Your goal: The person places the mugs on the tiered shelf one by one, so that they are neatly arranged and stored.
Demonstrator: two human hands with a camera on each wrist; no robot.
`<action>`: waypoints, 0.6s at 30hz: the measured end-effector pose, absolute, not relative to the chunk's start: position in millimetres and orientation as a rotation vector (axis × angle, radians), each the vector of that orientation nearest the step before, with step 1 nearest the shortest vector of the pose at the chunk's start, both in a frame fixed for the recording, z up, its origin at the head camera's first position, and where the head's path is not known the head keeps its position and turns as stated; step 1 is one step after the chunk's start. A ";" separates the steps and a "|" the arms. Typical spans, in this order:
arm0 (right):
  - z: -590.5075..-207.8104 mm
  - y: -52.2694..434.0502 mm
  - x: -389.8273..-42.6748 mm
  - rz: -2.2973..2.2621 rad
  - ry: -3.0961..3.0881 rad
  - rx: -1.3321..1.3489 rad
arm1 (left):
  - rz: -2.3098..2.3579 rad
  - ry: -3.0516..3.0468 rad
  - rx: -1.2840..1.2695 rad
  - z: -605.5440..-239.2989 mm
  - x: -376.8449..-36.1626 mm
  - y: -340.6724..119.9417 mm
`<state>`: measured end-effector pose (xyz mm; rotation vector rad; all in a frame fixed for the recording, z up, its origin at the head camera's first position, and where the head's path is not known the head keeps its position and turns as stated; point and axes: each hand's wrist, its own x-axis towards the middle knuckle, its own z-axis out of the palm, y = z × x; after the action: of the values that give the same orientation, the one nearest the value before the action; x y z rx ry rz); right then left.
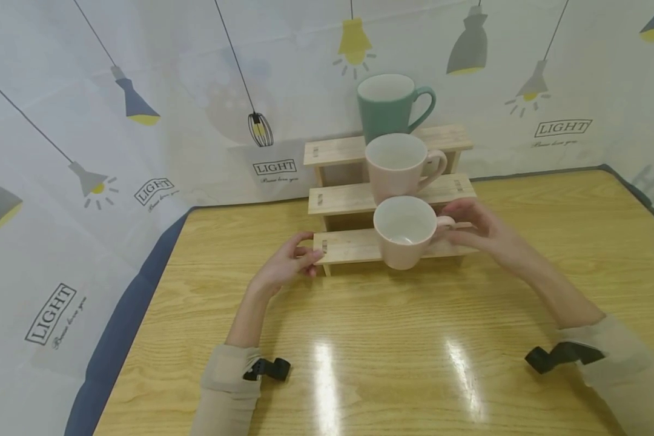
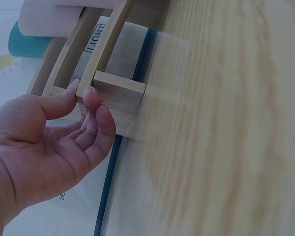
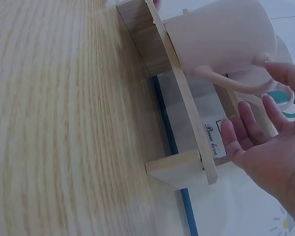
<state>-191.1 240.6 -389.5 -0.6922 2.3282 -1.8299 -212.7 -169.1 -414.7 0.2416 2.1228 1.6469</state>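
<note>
A pale pink mug (image 1: 404, 233) stands upright on the lowest step of a three-step wooden rack (image 1: 351, 245), its handle to the right. My right hand (image 1: 476, 227) is at that handle. In the right wrist view, the fingers (image 3: 253, 125) are loosely bent beside the handle, not wrapped round it, and one fingertip is close to its upper end; whether it touches cannot be told. My left hand (image 1: 289, 263) pinches the left end of the lowest step between thumb and fingers, as the left wrist view also shows.
Another pale pink mug (image 1: 396, 166) stands on the middle step and a green mug (image 1: 386, 109) on the top step, both with handles to the right. The rack stands near the back edge of a wood-grain table (image 1: 392, 339). A lamp-printed cloth (image 1: 196, 109) hangs behind.
</note>
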 end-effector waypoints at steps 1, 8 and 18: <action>-389.9 242.3 -191.8 -1.829 2.339 -0.697 | 1.648 2.124 0.239 -414.5 -212.8 -169.1; -392.9 256.4 -195.6 -1.870 2.359 -0.715 | 1.662 2.149 0.210 -414.9 -213.8 -171.2; -396.5 281.1 -197.0 -1.834 2.469 -0.570 | 1.689 2.219 0.194 -417.2 -216.8 -179.1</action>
<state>-197.0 281.1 -396.5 -0.5702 2.4692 -1.8337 -216.8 -179.1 -417.2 0.1945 2.2189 1.6887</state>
